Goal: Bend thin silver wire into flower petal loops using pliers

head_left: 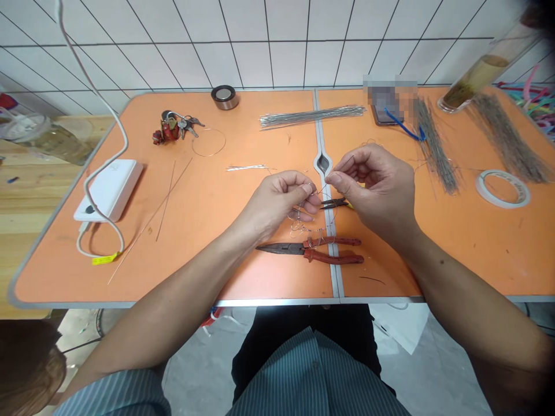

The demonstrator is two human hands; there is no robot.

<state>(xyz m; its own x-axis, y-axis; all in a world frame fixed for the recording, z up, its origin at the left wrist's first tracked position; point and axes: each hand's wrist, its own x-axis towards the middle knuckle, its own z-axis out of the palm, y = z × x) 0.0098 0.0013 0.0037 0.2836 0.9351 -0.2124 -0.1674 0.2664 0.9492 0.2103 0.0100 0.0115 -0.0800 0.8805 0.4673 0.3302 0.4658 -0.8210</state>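
Above the middle of the orange table, my left hand [289, 199] is closed, thumb against fingers, on a thin bent wire [299, 228] whose loops hang below it. My right hand [375, 185] pinches the same thin wire between thumb and forefinger, just right of the left hand. Beneath the hands lie long-nose pliers [312, 248] with red handles, and some of the wire loops overlap them. A smaller pair of pliers [333, 203] with dark jaws is partly covered by my right hand. The exact shape of the wire between the fingers is too fine to make out.
A bundle of straight wires [312, 117] lies at the back, with more bundles [437, 147] at right beside a tape roll [503, 189]. Keys [186, 124], black tape [224, 97] and a white box [110, 190] with a cable stand left. A glass tube [472, 84] leans at the back right.
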